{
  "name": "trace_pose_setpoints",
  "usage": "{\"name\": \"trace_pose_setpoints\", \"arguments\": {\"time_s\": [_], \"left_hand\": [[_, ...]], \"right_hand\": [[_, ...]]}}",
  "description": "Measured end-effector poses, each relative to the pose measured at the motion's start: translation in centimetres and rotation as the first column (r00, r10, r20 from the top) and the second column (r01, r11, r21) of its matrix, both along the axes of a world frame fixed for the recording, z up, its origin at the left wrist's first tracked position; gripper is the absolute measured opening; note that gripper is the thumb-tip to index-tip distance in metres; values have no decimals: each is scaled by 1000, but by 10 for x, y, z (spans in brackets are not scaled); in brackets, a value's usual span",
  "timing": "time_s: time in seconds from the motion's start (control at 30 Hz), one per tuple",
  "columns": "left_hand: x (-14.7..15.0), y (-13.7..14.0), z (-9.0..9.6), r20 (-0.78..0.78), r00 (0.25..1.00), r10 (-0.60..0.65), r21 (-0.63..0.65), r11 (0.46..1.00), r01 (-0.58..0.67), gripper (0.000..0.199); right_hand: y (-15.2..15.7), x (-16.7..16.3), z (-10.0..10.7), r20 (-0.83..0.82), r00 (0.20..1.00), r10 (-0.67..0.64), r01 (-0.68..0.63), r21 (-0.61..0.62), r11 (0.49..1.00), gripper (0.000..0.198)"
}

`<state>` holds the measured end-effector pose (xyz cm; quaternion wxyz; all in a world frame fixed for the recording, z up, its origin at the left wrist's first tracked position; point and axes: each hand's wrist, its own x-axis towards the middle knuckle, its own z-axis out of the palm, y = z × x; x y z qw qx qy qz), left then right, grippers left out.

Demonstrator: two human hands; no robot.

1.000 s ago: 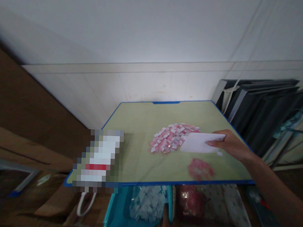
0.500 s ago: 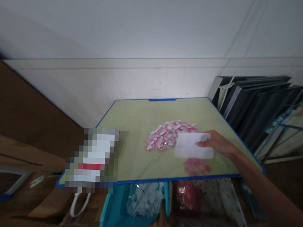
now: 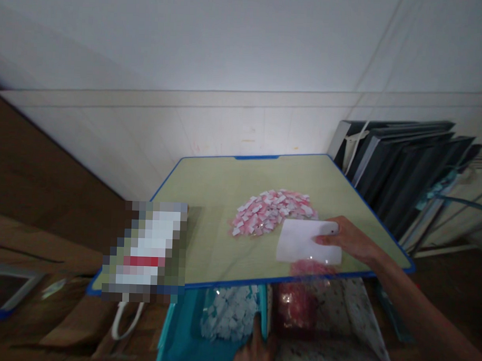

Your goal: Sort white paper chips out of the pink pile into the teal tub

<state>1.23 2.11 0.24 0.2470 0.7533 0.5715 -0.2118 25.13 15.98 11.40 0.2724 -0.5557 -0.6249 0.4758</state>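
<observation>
My right hand (image 3: 347, 239) pinches a white card (image 3: 302, 240) by its right side, thumb in front. The card's lower edge meets a small pile of shiny pink packets (image 3: 311, 268) near the board's front edge and hides part of it. Behind the card lies a larger heap of small white-and-pink pieces (image 3: 269, 210). At the bottom, my left hand (image 3: 254, 355) shows one finger stretched out at the right wall of the teal tray (image 3: 191, 352); its other fingers are mostly out of sight. White paper-like squares (image 3: 230, 312) fill a clear container or bag in that tray.
A pale yellow board (image 3: 209, 179) with a blue rim forms the work surface. A pixelated object (image 3: 147, 245) stands on its left. Below the front edge, a clear bag of red items (image 3: 295, 303) sits beside the tray. Dark flat panels (image 3: 408, 155) lean at right.
My right hand has drawn the card a little toward the front edge, away from the large heap and over more of the pink pile. My left hand stays nearly in place.
</observation>
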Motion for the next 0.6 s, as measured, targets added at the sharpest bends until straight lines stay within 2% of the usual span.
{"name": "trace_pose_setpoints", "arguments": {"time_s": [0.07,0.23,0.43,0.6], "left_hand": [[0,0,1,12,1000,13,20,1000,-13,47],[2,0,5,60,995,81,52,995,-84,59],[2,0,5,66,993,96,44,994,-99,72],[0,-1,5,84,992,96,56,993,-101,67]], "right_hand": [[-2,0,-1,1,1000,2,-2,1,1000,28],[-7,0,-5,-1,1000,29,-29,-3,1000,29],[-13,0,-2,6,997,72,-72,3,997,30],[-14,-1,-1,18,996,87,-88,20,996,29]]}}
